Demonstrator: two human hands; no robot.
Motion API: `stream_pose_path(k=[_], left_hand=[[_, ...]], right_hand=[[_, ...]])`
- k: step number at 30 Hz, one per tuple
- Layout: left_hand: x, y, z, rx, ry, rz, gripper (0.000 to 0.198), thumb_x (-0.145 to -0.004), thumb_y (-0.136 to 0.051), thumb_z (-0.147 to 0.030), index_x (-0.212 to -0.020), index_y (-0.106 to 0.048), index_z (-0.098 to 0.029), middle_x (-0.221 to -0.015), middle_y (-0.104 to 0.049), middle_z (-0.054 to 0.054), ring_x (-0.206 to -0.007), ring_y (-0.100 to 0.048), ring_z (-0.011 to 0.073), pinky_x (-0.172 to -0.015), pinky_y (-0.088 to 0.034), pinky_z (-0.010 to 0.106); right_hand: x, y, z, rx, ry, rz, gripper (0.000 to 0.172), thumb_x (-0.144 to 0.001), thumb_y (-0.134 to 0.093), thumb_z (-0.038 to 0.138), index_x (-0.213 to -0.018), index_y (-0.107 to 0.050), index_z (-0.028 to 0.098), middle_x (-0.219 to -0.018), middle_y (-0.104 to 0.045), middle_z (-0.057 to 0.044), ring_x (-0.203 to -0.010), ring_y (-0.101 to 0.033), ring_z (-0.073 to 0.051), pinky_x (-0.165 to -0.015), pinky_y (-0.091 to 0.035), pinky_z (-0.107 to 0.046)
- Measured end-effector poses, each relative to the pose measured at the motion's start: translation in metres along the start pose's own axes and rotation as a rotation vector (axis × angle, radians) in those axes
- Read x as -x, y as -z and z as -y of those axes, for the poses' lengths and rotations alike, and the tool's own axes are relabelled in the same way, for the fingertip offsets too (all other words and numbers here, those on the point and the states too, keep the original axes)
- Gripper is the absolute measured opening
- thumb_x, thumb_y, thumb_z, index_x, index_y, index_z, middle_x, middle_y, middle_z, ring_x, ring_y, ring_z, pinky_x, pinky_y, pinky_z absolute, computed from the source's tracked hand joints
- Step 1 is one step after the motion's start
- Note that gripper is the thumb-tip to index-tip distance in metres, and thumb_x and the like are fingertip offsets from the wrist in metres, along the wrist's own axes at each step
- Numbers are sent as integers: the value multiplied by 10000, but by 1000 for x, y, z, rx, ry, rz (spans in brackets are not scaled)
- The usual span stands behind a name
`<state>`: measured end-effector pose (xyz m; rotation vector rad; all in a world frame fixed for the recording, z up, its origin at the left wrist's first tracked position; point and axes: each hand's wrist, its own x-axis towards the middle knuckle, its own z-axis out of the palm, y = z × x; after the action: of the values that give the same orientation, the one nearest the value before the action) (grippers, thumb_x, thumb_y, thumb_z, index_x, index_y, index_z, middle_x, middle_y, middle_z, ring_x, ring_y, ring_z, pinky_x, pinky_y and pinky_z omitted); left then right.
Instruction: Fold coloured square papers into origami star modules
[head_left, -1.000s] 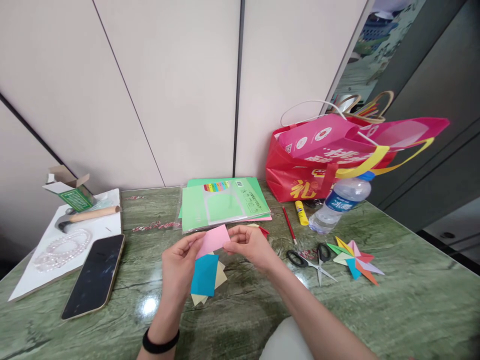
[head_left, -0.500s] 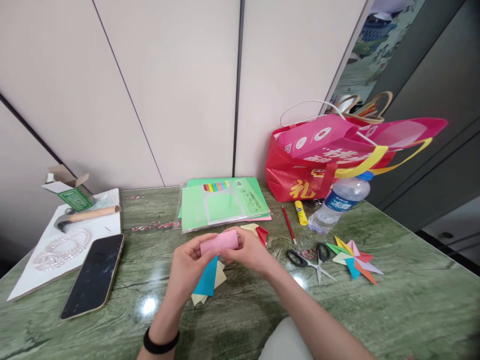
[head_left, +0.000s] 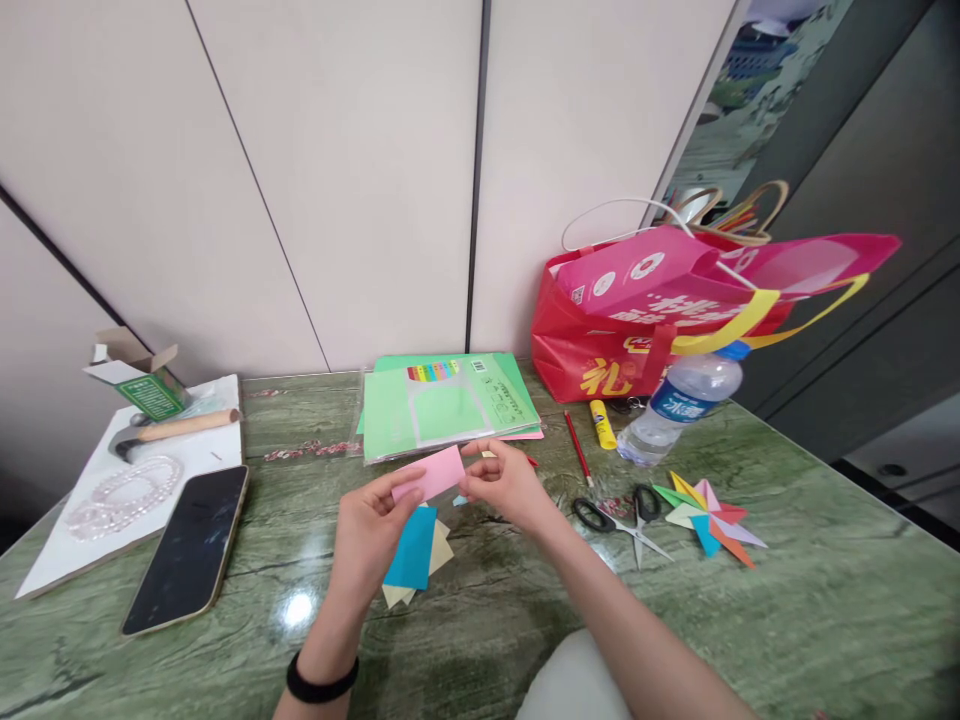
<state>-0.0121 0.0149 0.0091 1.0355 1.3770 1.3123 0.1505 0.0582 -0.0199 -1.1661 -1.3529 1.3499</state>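
A small pink paper sheet (head_left: pixel 437 472) is held above the green marble table (head_left: pixel 825 600) between both hands. My left hand (head_left: pixel 369 535) pinches its lower left edge and also holds a blue sheet (head_left: pixel 412 546) with cream-coloured sheets (head_left: pixel 442 550) behind it. My right hand (head_left: pixel 504 485) pinches the pink sheet's right edge. A black band sits on my left wrist.
A pack of green paper (head_left: pixel 446 405) lies behind the hands. Black scissors (head_left: pixel 622 518), a coloured paper pinwheel (head_left: pixel 709 517), a red pencil (head_left: pixel 577 449), a yellow glue stick (head_left: pixel 601 424), a water bottle (head_left: pixel 679 405) and a red bag (head_left: pixel 637 320) are to the right. A phone (head_left: pixel 187 548), beads and a hammer lie left.
The pink sheet was curled over half a second ago and now lies flat again, tilted, between both hands. The hands shifted slightly.
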Motion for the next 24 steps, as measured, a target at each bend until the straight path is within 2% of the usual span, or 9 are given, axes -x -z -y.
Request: stream_pose_path(k=[3, 5, 8, 10, 15, 20, 24], left_hand=[[-2, 2, 2, -23, -16, -73, 319, -570, -715, -231, -877, -714, -142, -658, -715, 27, -463, -553, 106, -415, -414, 190], [-3, 3, 5, -42, -49, -106, 321, -562, -717, -223, -871, -704, -140, -705, -719, 34, -513, -582, 123, -446, -438, 198], [-4, 3, 7, -78, -94, -90, 311, -543, -723, -202, -845, -681, -142, -748, -716, 38, -626, -632, 166, -536, -486, 226], [-4, 3, 9, -117, -102, -49, 315, -553, -714, -202, -859, -662, -145, -730, -708, 34, -645, -647, 183, -570, -500, 248], [-3, -2, 9, -201, -130, 43, 329, -552, -692, -183, -870, -623, -142, -712, -687, 31, -630, -652, 197, -573, -513, 276], [-3, -5, 7, -94, -132, 99, 319, -564, -645, -155, -871, -556, -155, -731, -683, 24, -640, -678, 205, -641, -534, 315], [-2, -4, 5, -54, -94, 77, 243, -559, -625, -142, -787, -546, -169, -654, -669, -8, -627, -688, 200, -591, -526, 264]], right_hand=[[-2, 1, -2, 93, 91, -144, 248, -608, -594, 184, -843, -513, 184, -611, -620, 21, -562, -589, -143, -585, -489, -285], [-2, -1, -2, 48, 159, -185, 189, -653, -575, 215, -828, -513, 186, -666, -615, 4, -612, -598, -148, -599, -499, -287], [-1, -6, 1, -61, 206, -140, 131, -704, -573, 268, -785, -520, 180, -763, -615, -30, -710, -606, -158, -644, -512, -289], [1, -9, 3, -74, 220, -90, 146, -686, -614, 265, -769, -533, 177, -799, -618, -32, -754, -600, -156, -690, -503, -285], [6, -14, 4, -120, 174, 45, 172, -615, -676, 214, -734, -560, 170, -738, -617, -6, -678, -590, -142, -625, -481, -261], [7, -17, 4, -167, 144, 25, 175, -584, -697, 209, -729, -610, 162, -700, -639, -6, -642, -597, -151, -602, -477, -271], [5, -14, 3, -165, 160, 9, 184, -596, -690, 205, -765, -632, 161, -734, -662, -23, -673, -607, -166, -624, -487, -287]])
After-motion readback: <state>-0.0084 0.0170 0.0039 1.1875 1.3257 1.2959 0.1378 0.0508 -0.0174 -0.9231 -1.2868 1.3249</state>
